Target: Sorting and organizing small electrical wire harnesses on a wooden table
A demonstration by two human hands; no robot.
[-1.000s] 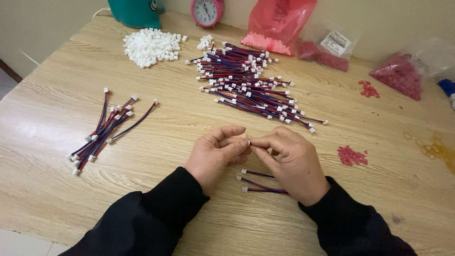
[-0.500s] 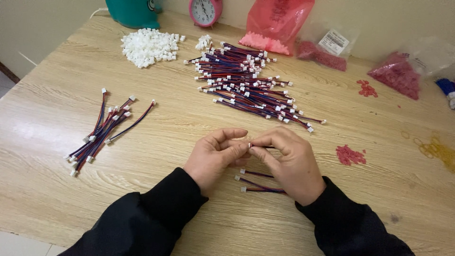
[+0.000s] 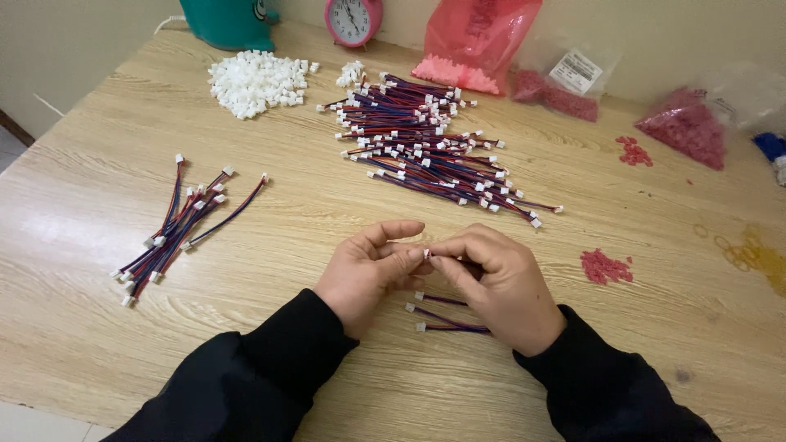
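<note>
At 9 o'clock on the pale wood-grain table [image 3: 98,360] lies a loose bundle of thin red, blue and dark wires [image 3: 176,233], each tipped with a small white plastic plug, fanned out at both ends. At 11 o'clock sits a heap of white plastic plugs [image 3: 254,78], blocky and matte, with the teal base of a container [image 3: 229,20] behind it, cut off by the top edge. At 12 o'clock a pink round clock [image 3: 352,18] is also cropped, and below it spreads a big pile of wires [image 3: 426,147], tangled and glossy.

In the middle, the left hand [image 3: 368,274] has its thumb and bent fingers pressed against the right hand [image 3: 499,282], forefinger lifted. The 2 hands meet on 1 tiny white plug [image 3: 426,253], which the right hand pinches between thumb and forefinger; its wire is mostly hidden under the fingers. Whether the left hand also grips the plug is hard to tell. Just below, 2 short wires [image 3: 446,315] rest on the table, partly covered by the right hand.

At 1 o'clock stand a red plastic bag [image 3: 479,41] and clear crinkled bags of red bits [image 3: 565,86]. At 3 o'clock are a small heap of red bits [image 3: 604,266] and yellow rubber bands [image 3: 757,255], blurred.
</note>
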